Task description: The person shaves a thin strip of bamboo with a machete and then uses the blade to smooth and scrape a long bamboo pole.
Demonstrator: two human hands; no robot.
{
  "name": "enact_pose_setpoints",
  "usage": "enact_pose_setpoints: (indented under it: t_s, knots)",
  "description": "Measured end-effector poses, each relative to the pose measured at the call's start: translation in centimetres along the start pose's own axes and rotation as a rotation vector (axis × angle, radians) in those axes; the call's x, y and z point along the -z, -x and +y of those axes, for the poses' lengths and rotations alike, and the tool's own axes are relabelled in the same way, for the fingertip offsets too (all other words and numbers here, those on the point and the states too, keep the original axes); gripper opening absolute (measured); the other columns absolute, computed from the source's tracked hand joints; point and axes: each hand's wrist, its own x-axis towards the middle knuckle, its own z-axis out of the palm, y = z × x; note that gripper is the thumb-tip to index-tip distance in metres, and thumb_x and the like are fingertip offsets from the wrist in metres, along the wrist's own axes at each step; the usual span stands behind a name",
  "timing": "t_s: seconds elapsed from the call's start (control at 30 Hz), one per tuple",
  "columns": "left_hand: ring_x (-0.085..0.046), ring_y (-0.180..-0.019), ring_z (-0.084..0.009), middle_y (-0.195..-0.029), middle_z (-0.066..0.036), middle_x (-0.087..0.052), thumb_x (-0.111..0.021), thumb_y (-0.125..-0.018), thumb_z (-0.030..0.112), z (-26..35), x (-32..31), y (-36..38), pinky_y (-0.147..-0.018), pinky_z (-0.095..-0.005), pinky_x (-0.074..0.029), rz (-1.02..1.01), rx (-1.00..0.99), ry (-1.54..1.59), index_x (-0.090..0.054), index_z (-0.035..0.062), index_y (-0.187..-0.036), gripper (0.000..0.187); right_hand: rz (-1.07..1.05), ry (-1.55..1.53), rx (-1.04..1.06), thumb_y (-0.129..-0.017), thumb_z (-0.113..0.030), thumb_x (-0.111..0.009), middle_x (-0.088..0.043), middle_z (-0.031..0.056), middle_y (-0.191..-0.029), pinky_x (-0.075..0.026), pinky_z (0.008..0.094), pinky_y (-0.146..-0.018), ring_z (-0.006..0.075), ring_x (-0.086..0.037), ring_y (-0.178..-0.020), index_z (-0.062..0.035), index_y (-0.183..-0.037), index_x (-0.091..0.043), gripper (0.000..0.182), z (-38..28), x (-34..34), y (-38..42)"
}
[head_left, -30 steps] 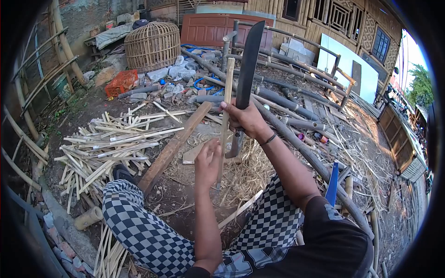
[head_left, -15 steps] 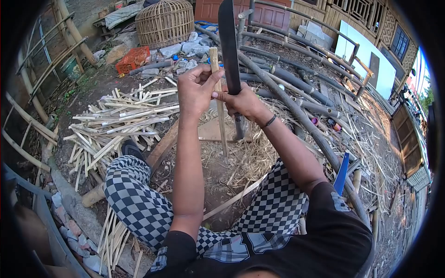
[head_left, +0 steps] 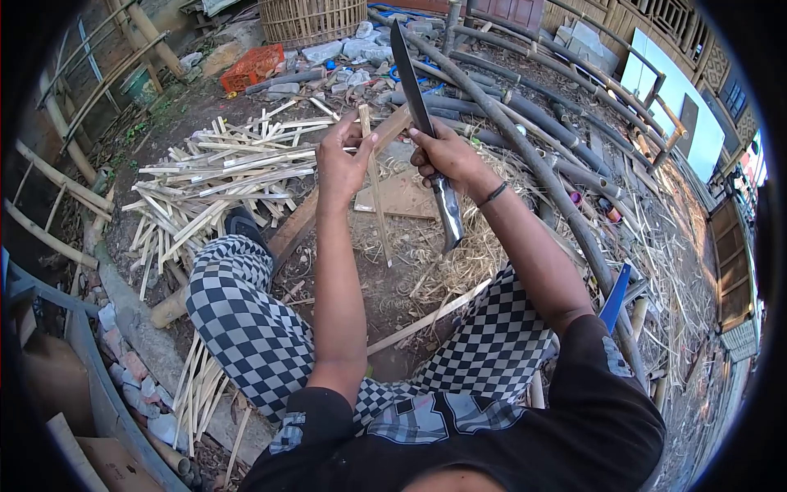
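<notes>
My left hand pinches a thin bamboo strip near its top. The strip hangs nearly upright, its lower end close to the ground. My right hand is closed around a machete where handle and blade meet. The dark blade points up and tilts left, and the handle reaches down below my fist. Blade and strip are apart. Beyond the strip lies a wooden board, with curly bamboo shavings beside it. A heap of split bamboo strips lies to the left.
Bamboo poles cross the ground at the right, near a blue saw blade. An orange crate and a woven bamboo basket stand at the back. More strips lie by my left knee.
My right hand has moved right with the machete, away from the strip, and the blade now leans left. My left hand still holds the strip, now more tilted. The view has dipped.
</notes>
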Motion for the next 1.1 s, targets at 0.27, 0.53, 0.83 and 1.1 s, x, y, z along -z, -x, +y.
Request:
enact_pose_setpoints:
  t_s: [0.27, 0.53, 0.83, 1.1]
  knots:
    - [-0.065, -0.081, -0.0112, -0.111, -0.006, -0.070, -0.069, -0.086, 0.001, 2.1, 2.4, 0.9, -0.078, -0.0296, -0.053, -0.016, -0.088, -0.045, -0.051, 0.0228, -0.143, 0.064, 0.019, -0.119, -0.038, -0.107, -0.024, -0.038, -0.055, 0.0032, -0.069, -0.044, 0.0277, -0.042, 0.0097, -0.050, -0.050, -0.0070, -0.125, -0.052, 0.028, 0.8, -2.5, 4.4]
    - [-0.070, -0.093, -0.0139, -0.108, -0.010, -0.074, -0.063, -0.095, 0.009, 2.4, 2.9, 1.0, -0.085, -0.0294, -0.055, -0.079, -0.107, 0.131, -0.065, 0.0172, -0.129, 0.035, 0.033, -0.014, -0.006, -0.106, -0.024, -0.040, -0.056, 0.0030, -0.070, -0.043, 0.0261, -0.040, 0.0088, -0.048, -0.047, -0.0060, -0.121, -0.044, 0.024, 2.8, -2.3, 4.3]
    - [-0.069, -0.081, -0.0106, -0.092, -0.005, -0.071, -0.074, -0.086, 0.006, 3.9, 2.0, 1.6, -0.066, -0.0271, -0.061, 0.023, -0.094, 0.233, -0.073, 0.0155, -0.116, 0.032, 0.081, 0.298, 0.183, -0.072, -0.031, -0.090, -0.052, 0.0010, -0.057, -0.041, 0.0264, -0.035, 0.0105, -0.053, -0.043, 0.0035, -0.102, -0.054, 0.058, 3.7, -2.5, 2.9]
    - [-0.070, -0.093, -0.0224, -0.111, -0.019, -0.069, -0.071, -0.090, 0.011, 3.7, -2.0, -0.3, -0.076, -0.0327, -0.063, -0.163, -0.144, 0.728, -0.040, 0.0011, -0.145, 0.063, 0.398, 0.457, 0.433, -0.092, -0.028, -0.069, -0.062, 0.0079, -0.058, -0.041, 0.0281, -0.036, 0.0116, -0.054, -0.040, 0.0041, -0.089, -0.067, 0.032, 3.8, -0.6, 2.0]
